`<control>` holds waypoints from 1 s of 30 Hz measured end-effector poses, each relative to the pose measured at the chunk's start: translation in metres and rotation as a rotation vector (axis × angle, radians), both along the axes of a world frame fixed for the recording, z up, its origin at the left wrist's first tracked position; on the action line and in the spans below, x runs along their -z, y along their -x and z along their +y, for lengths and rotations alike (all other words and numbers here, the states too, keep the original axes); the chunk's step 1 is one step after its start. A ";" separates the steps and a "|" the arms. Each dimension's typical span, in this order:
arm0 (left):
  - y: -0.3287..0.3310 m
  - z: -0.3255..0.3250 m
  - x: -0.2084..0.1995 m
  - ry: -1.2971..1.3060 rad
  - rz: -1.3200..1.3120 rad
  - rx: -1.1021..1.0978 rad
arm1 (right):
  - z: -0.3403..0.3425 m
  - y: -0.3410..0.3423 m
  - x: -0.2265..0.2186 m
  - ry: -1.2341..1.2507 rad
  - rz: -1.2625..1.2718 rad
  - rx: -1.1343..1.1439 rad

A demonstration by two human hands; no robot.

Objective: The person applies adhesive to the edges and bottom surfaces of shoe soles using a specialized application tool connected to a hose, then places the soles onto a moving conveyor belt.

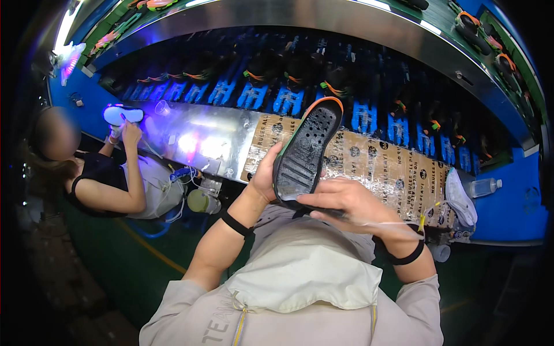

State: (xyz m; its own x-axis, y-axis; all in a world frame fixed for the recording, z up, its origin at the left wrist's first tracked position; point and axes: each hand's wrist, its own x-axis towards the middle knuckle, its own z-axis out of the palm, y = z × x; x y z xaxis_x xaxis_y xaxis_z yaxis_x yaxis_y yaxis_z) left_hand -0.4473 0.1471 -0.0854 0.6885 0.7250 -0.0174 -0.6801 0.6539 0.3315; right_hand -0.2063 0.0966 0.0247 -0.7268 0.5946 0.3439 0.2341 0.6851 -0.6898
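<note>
Far left: co-worker's hand [131,134] steadying a white shoe [123,115] on the edge of the table [213,141], under violet light; sole side down, probably so the upper faces the lamp

Left of centre: pale round cup-like container [200,200] hanging off the table's near edge beside a tangle of blue and white cable [183,173]; within reach of the seated co-worker, hence likely parked there on purpose

Centre: left hand [266,176] wrapped around the heel end of a shoe [306,153], grip closed on it from below and behind, thumb toward the tread. Shoe raised off the table, tilted toe-up, black lugged outsole with orange rim turned to face the wearer; seemingly held so for a plain look at the whole sole

Right of that: right hand [346,202] lying across the lower edge of the same shoe, fingers curled narrow around a thin dark stick-like tool [332,212], tip hidden; kind of tool not clear. Thin pale cord trailing from the hand toward the right

Behind: row of dark shoes [300,75] on blue holders on a conveyor [323,26], soles away, spaced evenly

Right: table top covered with printed brown cardboard [381,167], likely as a protective skin. White shoe upper [460,199] lying at its end; clear plastic bottle [483,187] on its side just beyond, out of the working zone
</note>
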 end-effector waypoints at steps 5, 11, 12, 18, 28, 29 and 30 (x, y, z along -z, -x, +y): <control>0.011 -0.013 -0.007 0.082 -0.040 -0.007 | 0.008 -0.020 -0.005 0.093 0.264 0.370; 0.056 -0.005 -0.013 0.029 0.000 0.110 | 0.019 -0.059 0.077 0.037 0.526 0.942; 0.055 -0.002 -0.048 0.100 -0.080 0.102 | 0.018 -0.064 0.093 0.039 0.532 0.978; 0.028 0.090 -0.239 -0.675 -0.024 -0.161 | 0.012 -0.088 0.177 0.015 0.366 1.087; 0.032 0.152 -0.258 -1.409 1.300 -1.559 | 0.006 -0.070 0.197 0.064 0.396 1.015; 0.039 0.166 -0.267 -1.556 1.472 -1.763 | 0.006 -0.071 0.199 0.039 0.386 1.016; 0.044 0.175 -0.275 -1.420 1.544 -1.564 | 0.005 -0.071 0.200 0.151 0.425 1.018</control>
